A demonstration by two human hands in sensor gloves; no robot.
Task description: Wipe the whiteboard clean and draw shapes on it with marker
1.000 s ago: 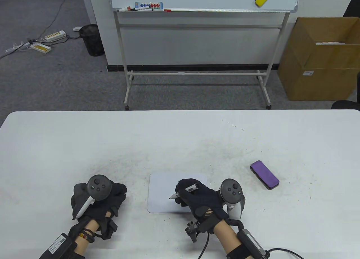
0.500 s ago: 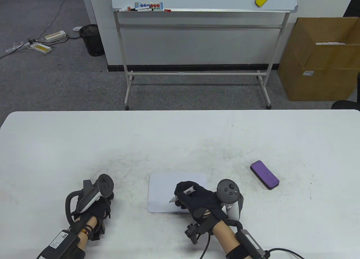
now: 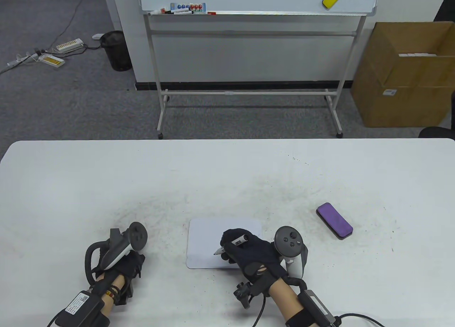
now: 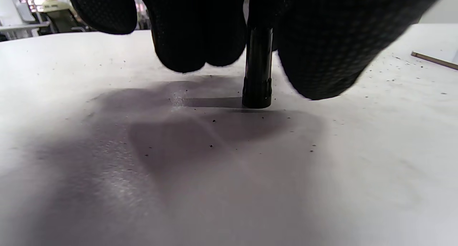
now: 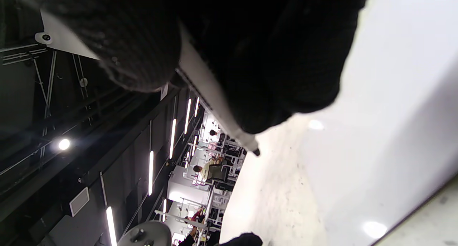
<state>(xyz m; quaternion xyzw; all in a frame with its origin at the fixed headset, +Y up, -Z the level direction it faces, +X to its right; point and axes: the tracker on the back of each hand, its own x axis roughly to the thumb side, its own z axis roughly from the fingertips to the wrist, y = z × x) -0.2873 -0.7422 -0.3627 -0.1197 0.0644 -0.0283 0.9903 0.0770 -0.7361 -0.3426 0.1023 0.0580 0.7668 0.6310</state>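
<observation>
A small blank whiteboard [image 3: 204,240] lies flat on the table near its front edge. My right hand [image 3: 227,248] rests on the board's right part and grips a black-and-grey marker [image 3: 235,242], whose uncapped tip points left and sits at or just above the board surface. In the right wrist view the marker [image 5: 214,102] sticks out from under the gloved fingers over the board [image 5: 379,106]. My left hand [image 3: 130,263] stands on its side left of the board. Its fingers pinch a black marker cap [image 4: 257,72], whose end touches the table.
A purple eraser [image 3: 334,221] lies on the table to the right of the board. The white table [image 3: 227,177] is speckled with dark dust. Beyond it stand a large whiteboard on a stand [image 3: 249,32], a cardboard box [image 3: 401,78] and a black bin [image 3: 115,49].
My left hand has rolled from palm-down onto its side and drawn back toward the lower left. My right hand with the marker has shifted slightly nearer, then held still.
</observation>
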